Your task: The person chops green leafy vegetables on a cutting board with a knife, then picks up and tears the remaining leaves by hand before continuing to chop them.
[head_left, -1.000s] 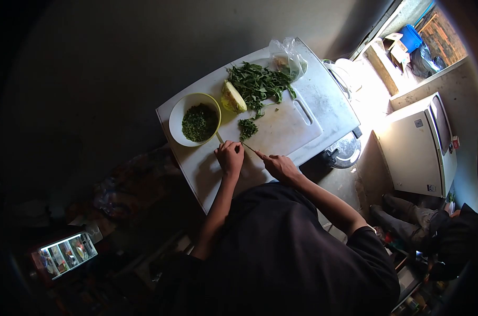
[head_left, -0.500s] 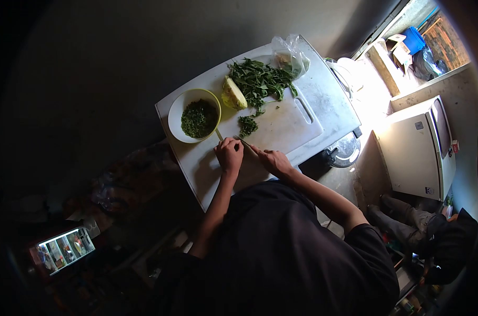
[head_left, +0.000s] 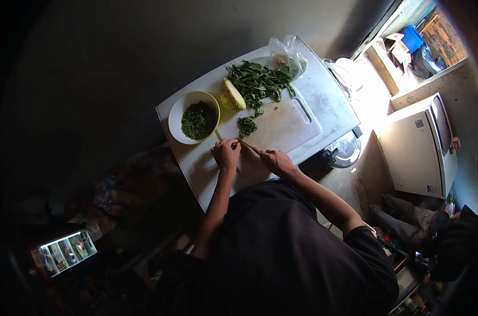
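Observation:
My right hand (head_left: 277, 161) grips a knife (head_left: 245, 143), whose blade points left toward my other hand. My left hand (head_left: 226, 155) is closed at the near left edge of the white cutting board (head_left: 286, 126), by the knife's tip; what its fingers hold is too small to make out. Just beyond the blade lies a small heap of chopped greens (head_left: 247, 126). A bowl (head_left: 175, 118), white inside with a yellow-green rim, stands left of the board with chopped greens (head_left: 199, 120) in it. Leafy greens (head_left: 260, 81) are piled at the board's far side, beside a cut yellowish vegetable piece (head_left: 232, 96).
A clear plastic bag (head_left: 289, 57) sits at the far corner of the white table (head_left: 331, 97). Below the table's right edge is a pot with a glass lid (head_left: 345, 151). A small fridge (head_left: 415, 145) stands to the right, with another person (head_left: 423, 226) near it.
My left hand has shifted slightly left, and more of the blade shows between my hands. The view has moved a little; the bowl and greens stay in place.

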`<state>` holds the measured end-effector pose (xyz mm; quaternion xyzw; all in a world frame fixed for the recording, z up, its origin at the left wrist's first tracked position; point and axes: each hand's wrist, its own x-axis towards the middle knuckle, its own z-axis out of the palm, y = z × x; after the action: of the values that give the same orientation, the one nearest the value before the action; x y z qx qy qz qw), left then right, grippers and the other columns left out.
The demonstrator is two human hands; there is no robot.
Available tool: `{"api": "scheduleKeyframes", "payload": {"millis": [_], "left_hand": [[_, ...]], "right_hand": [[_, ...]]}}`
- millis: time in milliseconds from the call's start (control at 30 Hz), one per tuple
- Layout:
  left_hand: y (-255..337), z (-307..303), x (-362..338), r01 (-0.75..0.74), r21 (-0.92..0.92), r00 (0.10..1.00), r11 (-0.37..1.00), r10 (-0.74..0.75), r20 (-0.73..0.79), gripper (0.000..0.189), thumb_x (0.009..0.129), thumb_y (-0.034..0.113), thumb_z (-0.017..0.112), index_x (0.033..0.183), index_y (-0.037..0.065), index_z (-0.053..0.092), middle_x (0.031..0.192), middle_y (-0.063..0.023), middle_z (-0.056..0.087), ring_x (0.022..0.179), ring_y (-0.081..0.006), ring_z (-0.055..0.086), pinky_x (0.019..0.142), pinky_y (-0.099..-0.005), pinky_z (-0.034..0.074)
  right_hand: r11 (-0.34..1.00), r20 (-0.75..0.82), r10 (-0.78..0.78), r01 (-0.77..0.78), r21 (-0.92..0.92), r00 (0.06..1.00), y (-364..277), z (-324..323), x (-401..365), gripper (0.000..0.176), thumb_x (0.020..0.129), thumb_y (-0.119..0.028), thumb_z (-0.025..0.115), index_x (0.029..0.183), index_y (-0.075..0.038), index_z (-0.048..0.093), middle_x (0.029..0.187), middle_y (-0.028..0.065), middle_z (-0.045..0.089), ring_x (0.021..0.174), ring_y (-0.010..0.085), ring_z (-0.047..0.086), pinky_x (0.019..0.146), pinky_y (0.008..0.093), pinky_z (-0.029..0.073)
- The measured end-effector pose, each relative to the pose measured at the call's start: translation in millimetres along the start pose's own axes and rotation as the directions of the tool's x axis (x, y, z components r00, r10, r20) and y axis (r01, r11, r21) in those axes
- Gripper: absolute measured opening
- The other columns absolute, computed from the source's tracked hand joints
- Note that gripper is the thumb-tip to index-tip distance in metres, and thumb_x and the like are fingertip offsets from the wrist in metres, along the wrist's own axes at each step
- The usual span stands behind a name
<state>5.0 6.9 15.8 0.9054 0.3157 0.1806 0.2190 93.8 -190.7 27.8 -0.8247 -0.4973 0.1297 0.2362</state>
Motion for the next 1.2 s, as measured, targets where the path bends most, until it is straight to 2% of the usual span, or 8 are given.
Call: {"api": "scheduleKeyframes", "payload": {"millis": [167,367,567,667,800,867,1033,1200], "left_hand": [[-3,5,0,-0.108,-0.014,0.994,0.994,0.108,0.011,0.005,0.081,0.018,0.071,0.081,0.013,0.073,0.086,-0.0022,0.068,0.086,-0.0275,0.063,0.078,-0.0425,0.044],[0,13,-2,-0.135,0.054,0.988,0.989,0.138,-0.064,0.006,0.081,0.017,0.07,0.079,0.011,0.07,0.085,-0.0052,0.068,0.086,-0.0281,0.064,0.077,-0.0418,0.044],[9,4,-2,-0.119,0.049,0.993,0.992,0.119,0.013,0.008,0.08,0.015,0.07,0.079,0.008,0.071,0.086,-0.0088,0.07,0.088,-0.0316,0.066,0.078,-0.0447,0.048],[3,6,-2,-0.093,-0.064,0.996,0.994,0.093,-0.008,0.01,0.08,0.015,0.071,0.08,0.006,0.073,0.087,-0.0104,0.071,0.087,-0.0329,0.066,0.079,-0.0438,0.051],[-1,8,0,-0.091,-0.067,0.995,0.994,0.088,-0.038,0.01,0.082,0.018,0.07,0.08,0.009,0.074,0.086,-0.0088,0.072,0.086,-0.0314,0.067,0.077,-0.0421,0.052],[-1,12,-2,-0.016,-0.076,0.999,0.997,0.014,-0.032,0.009,0.081,0.018,0.071,0.079,0.009,0.074,0.086,-0.0077,0.072,0.085,-0.0307,0.067,0.078,-0.0424,0.052],[3,6,-5,-0.038,-0.094,0.997,0.995,0.032,-0.066,0.007,0.08,0.012,0.072,0.081,0.006,0.075,0.086,-0.0105,0.072,0.082,-0.0311,0.068,0.076,-0.0401,0.054],[2,13,-6,-0.062,-0.114,0.995,0.992,0.051,-0.091,0.008,0.081,0.013,0.072,0.083,0.006,0.075,0.086,-0.0106,0.072,0.083,-0.0317,0.068,0.076,-0.0404,0.054]], "right_hand": [[1.0,-0.011,0.016,-0.016,-0.012,1.0,0,-3,2,0.058,0.093,-0.014,0.053,0.149,-0.024,0.048,0.08,0.0118,0.068,0.065,0.0334,0.068,0.057,0.0468,0.053],[0.998,-0.024,0.052,-0.051,0.04,0.998,-7,-5,-2,0.058,0.091,-0.011,0.052,0.148,-0.023,0.05,0.079,0.0123,0.068,0.065,0.0334,0.067,0.057,0.0474,0.053],[0.997,-0.021,0.048,-0.047,0.064,0.999,-6,-5,-11,0.056,0.091,-0.011,0.053,0.146,-0.022,0.052,0.079,0.0131,0.068,0.064,0.0337,0.067,0.057,0.0471,0.053],[0.998,-0.039,0.031,-0.029,0.054,0.999,-7,-6,-15,0.057,0.09,-0.011,0.054,0.146,-0.022,0.053,0.078,0.0136,0.068,0.063,0.0341,0.067,0.057,0.0475,0.052],[0.998,0.003,0.036,-0.036,0.045,0.999,-10,-7,-14,0.057,0.09,-0.011,0.054,0.146,-0.02,0.052,0.078,0.0148,0.068,0.065,0.0355,0.067,0.059,0.0484,0.052],[0.999,-0.004,0.018,-0.018,0.028,1.0,-7,-7,-14,0.057,0.09,-0.011,0.054,0.146,-0.02,0.052,0.078,0.0151,0.068,0.066,0.036,0.067,0.059,0.0487,0.052],[0.998,0.063,0.02,-0.024,0.065,0.998,-9,-8,-10,0.058,0.091,-0.013,0.054,0.149,-0.018,0.048,0.078,0.0162,0.068,0.069,0.0376,0.067,0.061,0.0494,0.052],[0.999,0.024,0.021,-0.022,0.041,0.999,-7,12,1,0.059,0.094,-0.012,0.05,0.152,-0.02,0.043,0.082,0.0172,0.067,0.067,0.0385,0.066,0.06,0.049,0.052]]}}
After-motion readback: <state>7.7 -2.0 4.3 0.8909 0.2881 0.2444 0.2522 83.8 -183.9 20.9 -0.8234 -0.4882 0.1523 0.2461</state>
